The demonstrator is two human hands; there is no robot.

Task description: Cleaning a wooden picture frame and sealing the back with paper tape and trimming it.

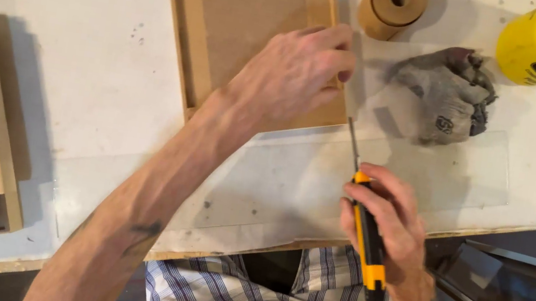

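white workbench (102,76), wooden frame (199,41), rag (442,95)

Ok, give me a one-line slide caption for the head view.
Left hand presses wooden frame; right hand holds yellow-and-black utility knife over clear plastic sheet.
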